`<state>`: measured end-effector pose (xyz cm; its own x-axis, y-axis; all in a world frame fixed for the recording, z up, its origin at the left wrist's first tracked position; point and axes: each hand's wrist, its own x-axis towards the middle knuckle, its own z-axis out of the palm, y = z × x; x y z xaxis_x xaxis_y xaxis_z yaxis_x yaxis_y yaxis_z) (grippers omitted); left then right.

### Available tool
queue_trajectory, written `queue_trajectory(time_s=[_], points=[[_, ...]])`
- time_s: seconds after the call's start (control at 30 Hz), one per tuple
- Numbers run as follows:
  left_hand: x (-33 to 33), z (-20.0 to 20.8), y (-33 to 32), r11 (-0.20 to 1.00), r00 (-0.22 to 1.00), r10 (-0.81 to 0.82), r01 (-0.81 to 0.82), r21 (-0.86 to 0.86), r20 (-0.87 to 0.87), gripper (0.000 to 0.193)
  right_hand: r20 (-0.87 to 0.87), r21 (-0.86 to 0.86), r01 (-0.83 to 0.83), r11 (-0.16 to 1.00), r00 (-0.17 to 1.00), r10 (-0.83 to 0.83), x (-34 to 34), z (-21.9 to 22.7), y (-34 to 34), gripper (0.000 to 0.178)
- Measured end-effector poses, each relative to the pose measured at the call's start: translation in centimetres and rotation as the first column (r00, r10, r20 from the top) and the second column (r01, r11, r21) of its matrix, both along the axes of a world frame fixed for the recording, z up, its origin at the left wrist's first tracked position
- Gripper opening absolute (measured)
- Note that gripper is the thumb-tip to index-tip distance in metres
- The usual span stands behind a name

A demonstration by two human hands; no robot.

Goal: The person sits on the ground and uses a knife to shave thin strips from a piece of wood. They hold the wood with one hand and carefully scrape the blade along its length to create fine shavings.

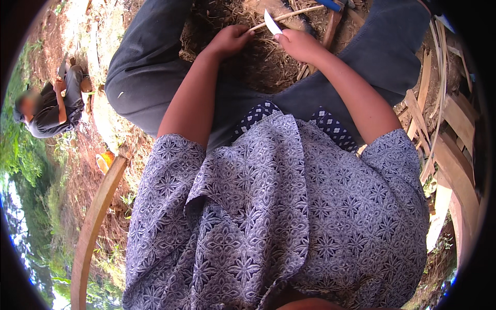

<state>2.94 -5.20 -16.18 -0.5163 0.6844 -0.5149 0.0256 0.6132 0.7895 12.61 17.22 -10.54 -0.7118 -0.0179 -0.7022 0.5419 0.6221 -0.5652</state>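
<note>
Two hands meet above your lap: your left hand (231, 40) grasps a thin pale stick (285, 16), your right hand (298, 45) clenches a knife (272, 23), its blade touching the stick.

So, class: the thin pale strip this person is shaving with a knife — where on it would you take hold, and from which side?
Grip the thin strip at its near end, left of the blade, where the left hand already pinches it. Come from the left and above: the strip runs long and slim up to the right, and the knife blade in the right hand meets it mid-length. That probably keeps fingers behind the edge.
</note>
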Motion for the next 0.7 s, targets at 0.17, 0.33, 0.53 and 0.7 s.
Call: queue_trajectory(time_s=[0.17,0.33,0.53,0.7], points=[[-0.4,0.3,0.3,0.994,0.998,-0.059,0.058,-0.094,-0.005,0.032,-0.012,-0.018,0.002,1.000,1.000,-0.002,-0.2,-0.5,-0.1,0.041],[-0.1,-0.9,-0.1,1.000,0.999,-0.020,0.020,0.010,-0.033,0.033,0.096,-0.077,0.017,0.997,0.995,-0.009,-1.1,-0.1,-0.4,0.040],[0.4,-1.4,-0.3,0.990,0.997,0.031,-0.021,0.139,-0.067,0.031,0.099,-0.199,0.038,0.979,0.995,-0.018,-2.4,-1.2,-2.8,0.041],[0.1,-0.3,0.1,1.000,1.000,-0.014,0.014,0.004,0.014,0.031,0.065,-0.234,0.210,0.949,0.978,-0.200,-1.6,-0.6,-0.5,0.043]])
